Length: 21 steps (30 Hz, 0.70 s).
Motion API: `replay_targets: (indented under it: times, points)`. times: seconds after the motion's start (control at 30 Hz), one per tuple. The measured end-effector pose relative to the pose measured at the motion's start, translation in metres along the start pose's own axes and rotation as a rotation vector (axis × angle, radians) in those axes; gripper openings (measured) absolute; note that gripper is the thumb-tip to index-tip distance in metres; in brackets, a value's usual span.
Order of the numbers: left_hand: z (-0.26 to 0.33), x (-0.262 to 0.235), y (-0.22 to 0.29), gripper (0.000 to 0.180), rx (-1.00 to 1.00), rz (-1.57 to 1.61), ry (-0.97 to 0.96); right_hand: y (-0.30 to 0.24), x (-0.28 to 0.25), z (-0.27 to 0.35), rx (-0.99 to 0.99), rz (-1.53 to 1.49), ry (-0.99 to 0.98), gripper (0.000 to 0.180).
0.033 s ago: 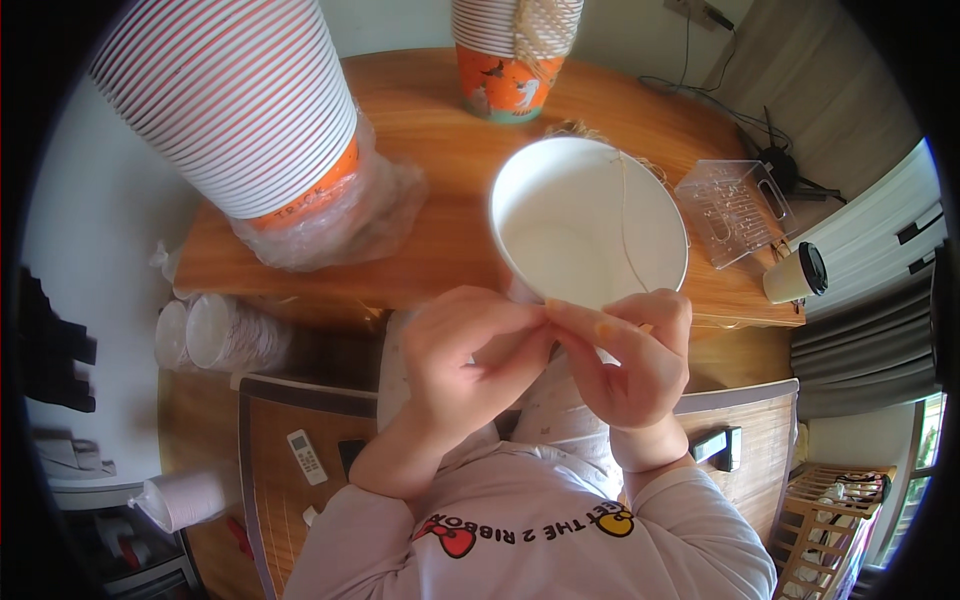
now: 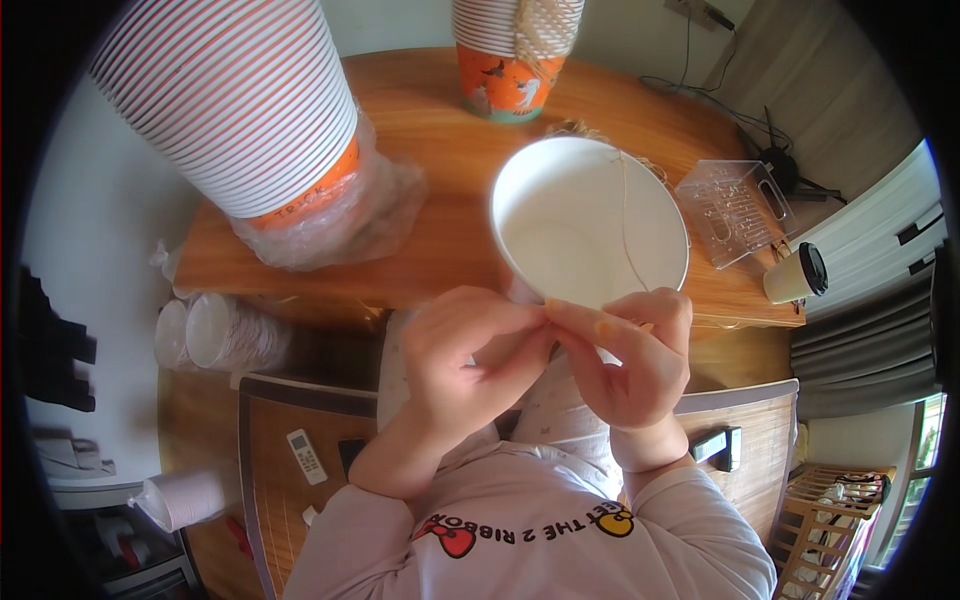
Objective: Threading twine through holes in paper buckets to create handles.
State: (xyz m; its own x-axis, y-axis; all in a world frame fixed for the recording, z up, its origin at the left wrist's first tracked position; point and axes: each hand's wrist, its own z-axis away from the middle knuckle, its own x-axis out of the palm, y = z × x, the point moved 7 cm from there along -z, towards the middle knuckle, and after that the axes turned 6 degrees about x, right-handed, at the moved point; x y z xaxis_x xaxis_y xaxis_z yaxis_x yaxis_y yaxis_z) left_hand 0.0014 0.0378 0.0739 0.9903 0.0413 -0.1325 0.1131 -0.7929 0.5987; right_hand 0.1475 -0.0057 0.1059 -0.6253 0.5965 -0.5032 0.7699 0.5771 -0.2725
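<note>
A white-lined paper bucket (image 2: 580,225) stands tilted toward me at the table's front edge, its wide mouth facing up. A thin tan cord (image 2: 627,215) crosses the mouth from the far rim and runs down to my right hand (image 2: 635,355). My left hand (image 2: 465,350) and right hand meet fingertip to fingertip just in front of the bucket's near rim. Both are closed in a pinch. The cord goes in at the right fingers; whatever the left fingertips grip is too small or hidden to name.
On the wooden table (image 2: 450,235), a tall stack of buckets (image 2: 240,120) in plastic wrap leans at left. Another orange bucket stack (image 2: 505,80), with tan cords draped over it, stands at the back. A clear acrylic bin (image 2: 735,215) and lidded cup (image 2: 795,275) are at right.
</note>
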Motion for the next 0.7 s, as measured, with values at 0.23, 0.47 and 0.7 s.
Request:
replay_targets:
  times: [0.23, 0.47, 0.7]
  points:
    - [-0.0003, -0.0003, 0.0024, 0.019, 0.013, -0.005, -0.045, 0.0052, 0.0014, 0.0008, 0.063, -0.112, -0.001, 0.040]
    - [0.0020, -0.0006, 0.0041, 0.021, 0.042, -0.056, -0.031, 0.0068, -0.0022, 0.0032, 0.081, -0.143, 0.034, 0.036]
    - [0.0069, 0.0009, 0.0036, 0.022, 0.062, -0.073, -0.008, 0.0031, -0.0026, 0.0017, 0.110, -0.019, 0.008, 0.035]
